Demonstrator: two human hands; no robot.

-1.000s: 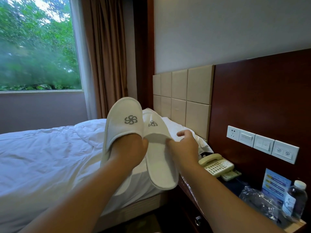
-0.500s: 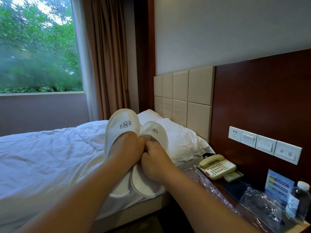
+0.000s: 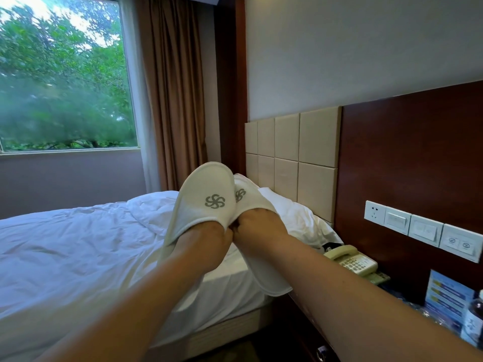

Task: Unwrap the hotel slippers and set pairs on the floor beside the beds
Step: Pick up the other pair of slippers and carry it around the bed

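Pair looks bare, no plastic on it, so we judge unwrapping done for this pair; setting it on the floor is not yet done. Front slipper (image 3: 203,194) and rear slipper (image 3: 249,205) are held in the air, toes up, touching, over the bed (image 3: 78,244) edge by the pillow (image 3: 290,212). Left hand (image 3: 206,239) is pushed into the front one, right hand (image 3: 258,226) into the rear one; fingers are hidden inside, so we cannot tell their curl. Telephone (image 3: 350,259) sits off to the right
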